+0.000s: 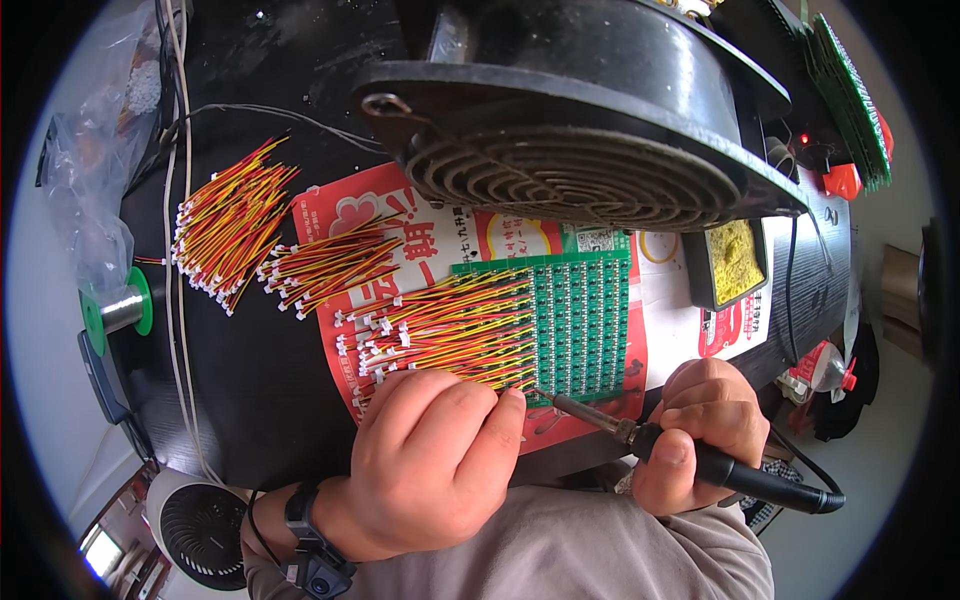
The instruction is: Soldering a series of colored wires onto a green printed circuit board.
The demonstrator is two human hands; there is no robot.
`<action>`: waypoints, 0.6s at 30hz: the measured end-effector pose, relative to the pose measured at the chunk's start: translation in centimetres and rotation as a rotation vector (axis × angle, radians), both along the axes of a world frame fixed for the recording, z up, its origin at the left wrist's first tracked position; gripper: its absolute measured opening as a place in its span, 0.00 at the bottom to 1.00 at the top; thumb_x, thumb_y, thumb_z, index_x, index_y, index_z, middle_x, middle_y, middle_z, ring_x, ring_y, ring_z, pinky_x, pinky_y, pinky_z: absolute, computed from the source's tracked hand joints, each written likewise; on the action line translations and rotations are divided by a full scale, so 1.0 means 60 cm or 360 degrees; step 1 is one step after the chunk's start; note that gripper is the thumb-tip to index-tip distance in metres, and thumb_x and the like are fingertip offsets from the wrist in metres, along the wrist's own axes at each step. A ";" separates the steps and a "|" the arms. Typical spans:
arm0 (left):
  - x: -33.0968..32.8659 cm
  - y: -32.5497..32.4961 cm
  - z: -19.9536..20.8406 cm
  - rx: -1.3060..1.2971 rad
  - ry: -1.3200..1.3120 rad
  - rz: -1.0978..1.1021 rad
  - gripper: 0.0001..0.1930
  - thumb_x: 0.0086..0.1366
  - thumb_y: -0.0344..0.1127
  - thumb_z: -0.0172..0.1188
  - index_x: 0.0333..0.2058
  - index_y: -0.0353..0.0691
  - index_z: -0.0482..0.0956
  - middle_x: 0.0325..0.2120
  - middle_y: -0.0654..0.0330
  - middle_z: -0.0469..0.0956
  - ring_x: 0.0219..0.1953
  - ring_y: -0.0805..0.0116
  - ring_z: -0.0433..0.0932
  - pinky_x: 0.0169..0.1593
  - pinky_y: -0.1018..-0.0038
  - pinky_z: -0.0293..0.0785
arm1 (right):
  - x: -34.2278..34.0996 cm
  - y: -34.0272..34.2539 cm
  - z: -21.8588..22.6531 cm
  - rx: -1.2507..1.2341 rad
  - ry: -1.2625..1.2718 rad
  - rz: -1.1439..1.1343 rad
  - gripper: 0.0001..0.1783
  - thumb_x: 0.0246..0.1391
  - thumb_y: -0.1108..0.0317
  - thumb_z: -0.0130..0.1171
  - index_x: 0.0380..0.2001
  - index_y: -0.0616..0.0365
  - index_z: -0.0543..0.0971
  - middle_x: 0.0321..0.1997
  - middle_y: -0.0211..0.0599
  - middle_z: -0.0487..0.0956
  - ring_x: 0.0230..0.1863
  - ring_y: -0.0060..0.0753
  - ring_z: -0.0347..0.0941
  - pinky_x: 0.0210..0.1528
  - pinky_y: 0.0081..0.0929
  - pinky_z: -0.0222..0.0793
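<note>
My right hand [708,430] grips a soldering iron [755,480] by its black handle. The iron's metal tip reaches left to the near edge of a green circuit board panel [580,325], close to my left fingertips. My left hand [435,455] is closed, thumb and forefinger pinched on a wire lead at that edge; most of this lead is hidden under the fingers. Rows of red, yellow and black wire leads [455,325] with white plugs run from the panel to the left. Two loose bunches of similar leads, one small [335,265] and one larger [235,225], lie farther left.
A large black fan [580,150] stands over the panel's far side. Right of it is a black tray of yellow sponge [735,262]. A red printed sheet [335,200] lies under the panel. A solder spool [125,312] and cables [178,330] are at left; more green boards [850,100] stand far right.
</note>
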State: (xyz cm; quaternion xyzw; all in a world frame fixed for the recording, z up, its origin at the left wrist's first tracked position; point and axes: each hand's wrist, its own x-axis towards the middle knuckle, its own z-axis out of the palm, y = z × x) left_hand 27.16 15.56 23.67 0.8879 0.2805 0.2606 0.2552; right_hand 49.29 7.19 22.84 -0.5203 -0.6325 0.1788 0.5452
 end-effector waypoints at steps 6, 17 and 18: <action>0.001 0.000 -0.001 0.0002 -0.0015 -0.0001 0.11 0.47 0.17 0.69 0.32 0.27 0.84 0.28 0.55 0.76 0.28 0.57 0.75 0.31 0.66 0.74 | 0.004 -0.015 -0.002 0.0054 0.0122 -0.0067 0.13 0.53 0.70 0.68 0.35 0.62 0.75 0.24 0.34 0.76 0.17 0.29 0.68 0.18 0.29 0.67; 0.003 -0.001 -0.006 0.0050 -0.0018 0.0017 0.11 0.48 0.17 0.68 0.33 0.27 0.84 0.29 0.55 0.75 0.29 0.56 0.75 0.32 0.66 0.74 | -0.004 -0.012 -0.011 0.0167 0.0122 -0.0197 0.10 0.54 0.69 0.64 0.34 0.63 0.74 0.22 0.34 0.73 0.16 0.26 0.66 0.17 0.27 0.63; 0.005 -0.003 -0.010 0.0067 -0.0040 0.0030 0.11 0.48 0.17 0.68 0.34 0.27 0.84 0.29 0.55 0.75 0.29 0.56 0.75 0.32 0.66 0.74 | -0.011 -0.010 -0.013 0.0191 0.0159 -0.0268 0.11 0.56 0.68 0.63 0.33 0.63 0.74 0.21 0.33 0.73 0.16 0.26 0.66 0.17 0.26 0.62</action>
